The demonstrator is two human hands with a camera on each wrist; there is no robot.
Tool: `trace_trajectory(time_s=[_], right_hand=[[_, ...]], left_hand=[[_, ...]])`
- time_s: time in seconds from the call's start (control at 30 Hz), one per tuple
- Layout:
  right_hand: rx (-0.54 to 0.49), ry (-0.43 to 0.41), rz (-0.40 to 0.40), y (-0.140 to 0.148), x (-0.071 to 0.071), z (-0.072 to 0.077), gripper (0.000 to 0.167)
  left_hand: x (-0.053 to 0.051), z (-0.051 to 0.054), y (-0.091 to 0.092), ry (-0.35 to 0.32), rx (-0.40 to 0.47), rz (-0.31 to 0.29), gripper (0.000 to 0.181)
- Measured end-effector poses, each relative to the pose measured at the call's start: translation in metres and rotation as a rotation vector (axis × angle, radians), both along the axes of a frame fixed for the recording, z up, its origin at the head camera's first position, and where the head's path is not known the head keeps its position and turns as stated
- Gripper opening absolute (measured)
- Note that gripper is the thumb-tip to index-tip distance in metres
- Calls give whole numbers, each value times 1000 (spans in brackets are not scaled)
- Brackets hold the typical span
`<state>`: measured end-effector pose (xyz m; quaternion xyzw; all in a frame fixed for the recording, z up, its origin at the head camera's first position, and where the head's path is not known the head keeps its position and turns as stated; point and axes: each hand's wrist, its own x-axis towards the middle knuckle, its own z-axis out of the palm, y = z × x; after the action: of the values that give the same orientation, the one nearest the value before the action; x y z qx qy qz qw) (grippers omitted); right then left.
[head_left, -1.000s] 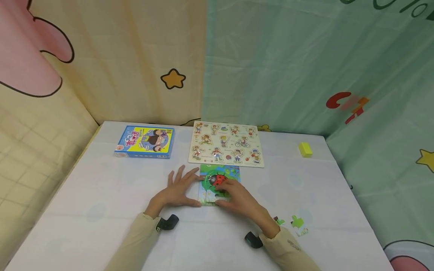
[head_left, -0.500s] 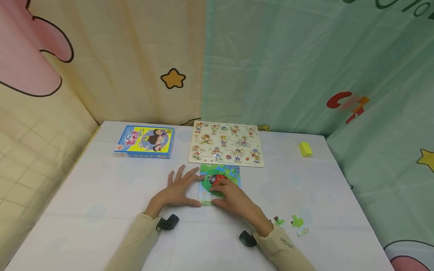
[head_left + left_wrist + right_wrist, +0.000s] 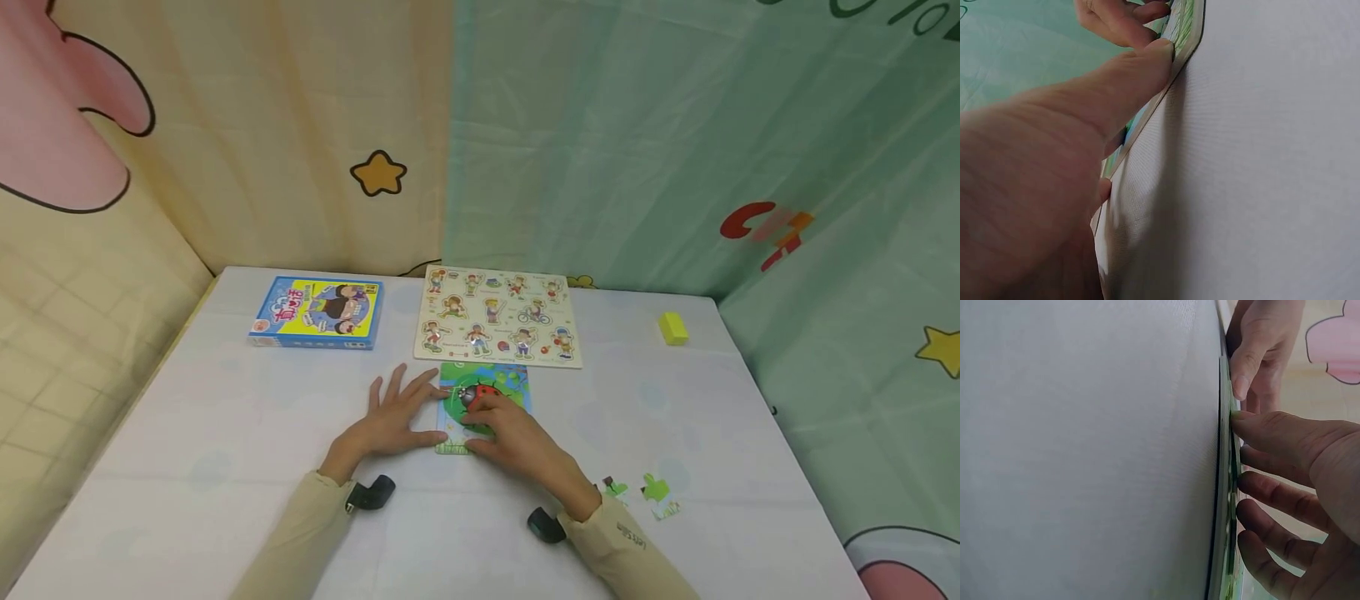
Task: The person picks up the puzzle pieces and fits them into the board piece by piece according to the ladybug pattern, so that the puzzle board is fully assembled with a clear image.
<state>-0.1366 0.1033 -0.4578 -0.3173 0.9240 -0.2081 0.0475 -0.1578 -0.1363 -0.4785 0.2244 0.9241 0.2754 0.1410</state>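
A ladybug jigsaw puzzle [image 3: 516, 380] in a thin tray lies flat in the middle of the table in the head view. My left hand [image 3: 384, 423] is spread along its left side, fingertips at the edge and thumb on the lower left corner. Over the lower part of the picture, my right hand [image 3: 517, 437] has its thumb and fingers on a puzzle piece, mostly hidden beneath them. The right wrist view shows the right hand's thumb [image 3: 1272, 434] and fingers bent against the puzzle's face. In the left wrist view, the left thumb [image 3: 1138, 78] touches the puzzle's edge.
Loose green puzzle pieces [image 3: 656, 489] lie to the right, some partly behind the right wrist. Behind the puzzle is a wooden board [image 3: 495, 317] with sports figures. A blue and yellow box [image 3: 318, 312] stands back left, a yellow block [image 3: 673, 329] back right.
My right hand has shifted slightly left and down over the puzzle, and the piece under it sits lower. My left thumb has moved up onto the puzzle's corner.
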Motion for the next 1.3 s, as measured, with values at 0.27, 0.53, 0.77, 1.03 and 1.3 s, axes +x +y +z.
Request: trace_trajectory(time_s=[0.27,0.53,0.77,1.03,1.3], right_hand=[[24,-30,-30,-3,0,1,27],[72,-75,-17,-2,-3,6,31],[82,-53,28,4,-3,4,35],[41,-83,65,28,7,8,37],[-9,-156,15,67,25,15,35]], left_hand=[[1,0,0,11,-13,8,66],[1,1,0,11,-16,7,64],[0,2,-1,16,-22,2,66],[-1,0,0,3,-19,0,66],[0,1,0,-5,0,-2,65]])
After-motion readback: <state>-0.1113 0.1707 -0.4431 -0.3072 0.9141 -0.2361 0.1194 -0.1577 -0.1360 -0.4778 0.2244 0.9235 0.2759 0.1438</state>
